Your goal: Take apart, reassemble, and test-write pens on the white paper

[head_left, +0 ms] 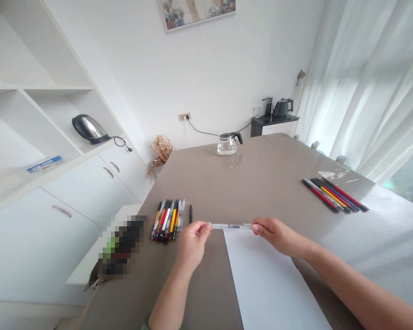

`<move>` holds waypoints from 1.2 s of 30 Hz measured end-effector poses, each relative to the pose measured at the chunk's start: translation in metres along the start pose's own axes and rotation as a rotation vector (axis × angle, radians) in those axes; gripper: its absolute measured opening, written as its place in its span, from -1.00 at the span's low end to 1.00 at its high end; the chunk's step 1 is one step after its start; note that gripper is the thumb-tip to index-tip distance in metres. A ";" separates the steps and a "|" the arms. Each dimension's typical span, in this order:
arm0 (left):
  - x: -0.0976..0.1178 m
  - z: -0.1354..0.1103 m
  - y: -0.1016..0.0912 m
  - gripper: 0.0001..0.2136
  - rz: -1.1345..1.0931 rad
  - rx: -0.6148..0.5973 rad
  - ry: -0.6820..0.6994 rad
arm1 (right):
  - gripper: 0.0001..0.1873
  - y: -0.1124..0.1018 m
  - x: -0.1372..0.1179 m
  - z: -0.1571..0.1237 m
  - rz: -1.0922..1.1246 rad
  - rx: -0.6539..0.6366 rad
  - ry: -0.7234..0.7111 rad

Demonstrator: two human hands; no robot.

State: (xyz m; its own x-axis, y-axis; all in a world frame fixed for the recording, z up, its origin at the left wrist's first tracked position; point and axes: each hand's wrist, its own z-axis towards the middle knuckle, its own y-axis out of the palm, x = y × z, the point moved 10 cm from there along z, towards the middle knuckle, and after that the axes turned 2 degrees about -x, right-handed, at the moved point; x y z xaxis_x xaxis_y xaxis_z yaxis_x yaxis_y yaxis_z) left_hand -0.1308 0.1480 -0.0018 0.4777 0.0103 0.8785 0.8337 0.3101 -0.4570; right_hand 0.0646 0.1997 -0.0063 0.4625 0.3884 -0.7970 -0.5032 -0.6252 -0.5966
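I hold a clear-barrelled pen (231, 226) level above the table, one end in each hand. My left hand (192, 244) pinches its left end. My right hand (274, 233) pinches its right end, where the cap seems to be. Under the pen lies a white sheet of paper (268, 284). A row of several pens (167, 219) in black, red, yellow and white lies just left of my left hand. A single small black cap or pen (190, 213) lies beside that row.
A second row of several coloured pens (333, 195) lies at the right of the brown table (254, 178). A glass pot (228, 143) stands at the far edge. White shelves with a kettle (88, 129) stand at the left. A pixelated patch (122, 247) sits at the table's left edge.
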 end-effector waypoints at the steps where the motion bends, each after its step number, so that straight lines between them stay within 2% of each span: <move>1: -0.002 0.000 0.000 -0.72 -0.007 -0.003 -0.012 | -0.60 0.000 0.000 0.000 0.001 0.000 0.000; 7: 0.002 0.000 0.000 -0.68 -0.082 -0.003 -0.013 | -0.59 -0.003 0.002 0.000 -0.003 0.018 0.012; 12: 0.006 -0.001 -0.001 -0.75 -0.053 0.001 0.017 | -0.58 -0.002 0.002 0.001 -0.015 0.022 0.018; 17: 0.001 -0.001 0.002 -0.71 -0.074 -0.025 -0.011 | -0.59 -0.002 0.004 0.001 -0.012 0.025 0.016; 21: 0.005 -0.001 0.001 -0.66 -0.099 -0.012 0.009 | -0.60 -0.002 0.005 0.001 0.001 0.032 0.014; 27: 0.005 -0.001 0.000 -0.74 -0.056 -0.002 0.016 | -0.60 -0.001 0.004 0.001 0.010 0.030 0.011; 36: 0.007 -0.001 0.000 -0.66 -0.089 -0.011 0.017 | -0.60 0.000 0.005 0.003 -0.002 0.041 0.007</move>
State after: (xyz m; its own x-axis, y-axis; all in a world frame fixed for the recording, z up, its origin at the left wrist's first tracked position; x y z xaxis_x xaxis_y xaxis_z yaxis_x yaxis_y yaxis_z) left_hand -0.1270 0.1467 0.0036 0.4056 -0.0327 0.9135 0.8761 0.2990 -0.3783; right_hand 0.0650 0.2039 -0.0104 0.4681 0.3850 -0.7954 -0.5315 -0.5964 -0.6015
